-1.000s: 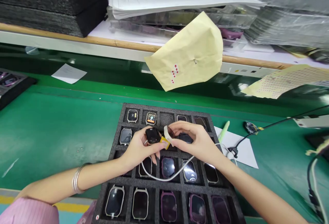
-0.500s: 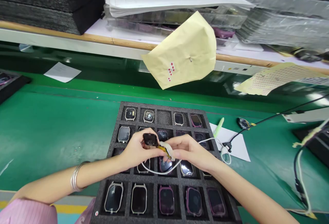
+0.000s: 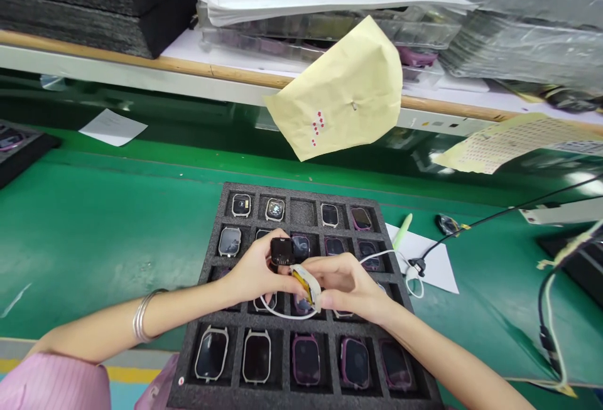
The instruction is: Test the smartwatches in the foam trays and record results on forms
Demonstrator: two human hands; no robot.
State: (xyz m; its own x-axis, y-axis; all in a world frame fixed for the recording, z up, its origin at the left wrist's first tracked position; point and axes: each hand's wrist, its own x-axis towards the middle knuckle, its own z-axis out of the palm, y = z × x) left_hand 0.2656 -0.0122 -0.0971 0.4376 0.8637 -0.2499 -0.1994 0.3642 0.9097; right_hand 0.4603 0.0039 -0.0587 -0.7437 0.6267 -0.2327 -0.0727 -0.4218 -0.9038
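My left hand (image 3: 257, 269) pinches a small black watch body (image 3: 282, 251) above the black foam tray (image 3: 226, 316). My right hand (image 3: 351, 284) grips a white charging clip with a yellow part (image 3: 306, 284), pressed against the underside of that watch body. A white cable (image 3: 276, 312) loops from the clip under both hands and runs off to the right. The tray holds several watch bodies in its cells, silver ones on the left and purple ones on the right.
A green belt surface (image 3: 94, 234) surrounds the tray. A white paper (image 3: 436, 265) with a green pen (image 3: 401, 233) lies to the right, near black cables (image 3: 494, 225). A yellow envelope (image 3: 342, 93) hangs from the shelf behind. Another foam tray (image 3: 19, 146) sits far left.
Both hands have drawn together and moved toward me. The clip went from beside the watch body to pressed under it. The cable loop has tightened.
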